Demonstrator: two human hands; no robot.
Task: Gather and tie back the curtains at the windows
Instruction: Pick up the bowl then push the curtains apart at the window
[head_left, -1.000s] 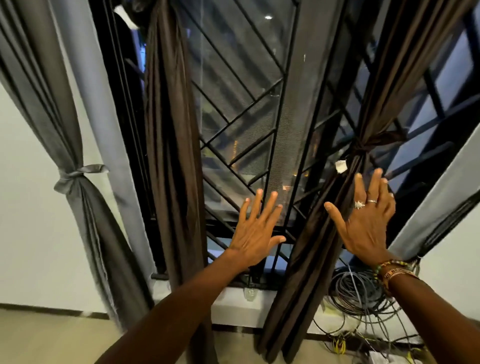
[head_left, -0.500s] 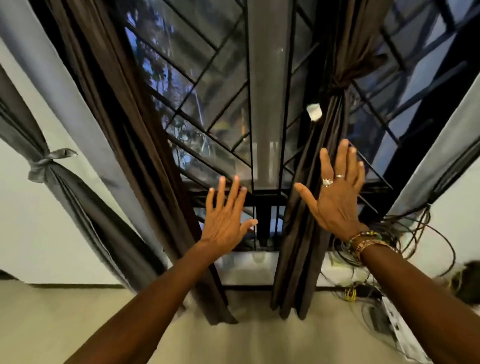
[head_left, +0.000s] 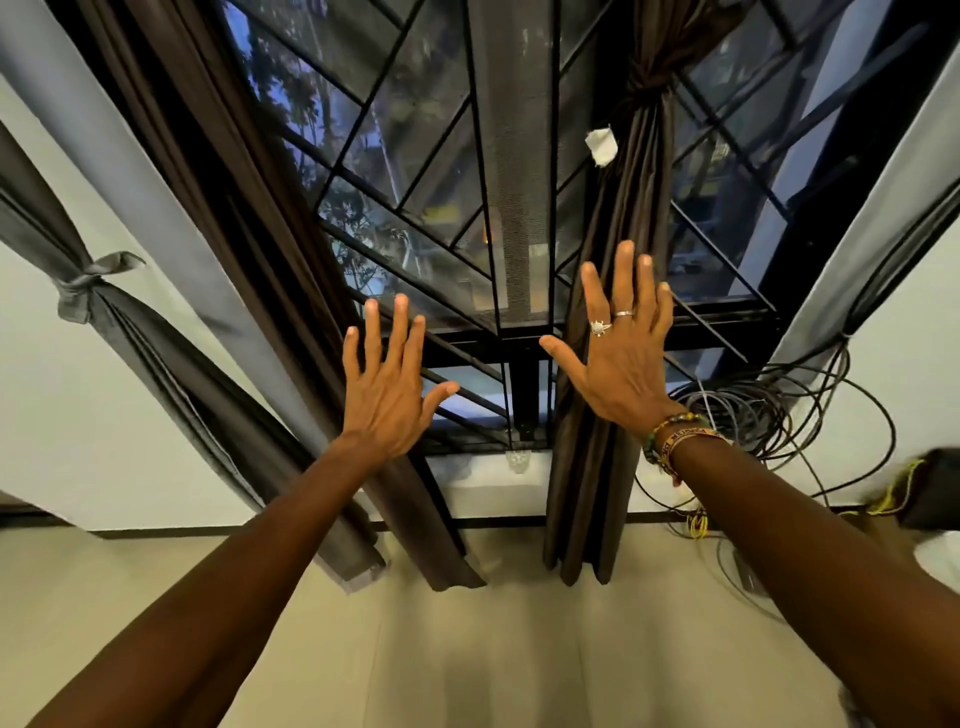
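Observation:
Both arms are stretched out before the window, fingers spread and holding nothing. My left hand (head_left: 387, 387) hovers in front of a loose dark brown curtain (head_left: 249, 218) that hangs untied down to the floor. My right hand (head_left: 621, 356), with two rings and wrist bracelets, is in front of a second brown curtain (head_left: 631, 197), which is gathered and bound by a knot (head_left: 647, 88) higher up. A white tag (head_left: 601, 146) sticks out from it. At the far left a grey curtain (head_left: 156, 358) is tied back with a grey knot (head_left: 83, 291).
The window (head_left: 415, 156) has black diagonal grille bars and a mesh centre post (head_left: 514, 156). A tangle of cables (head_left: 763, 415) lies on the sill at right, trailing onto the beige floor (head_left: 493, 623). Pale grey wall panels (head_left: 878, 208) flank the window.
The view has tilted down and shifted, so the floor shows more. Both open hands stay raised and spread; the right hand now overlaps the tied brown curtain lower down.

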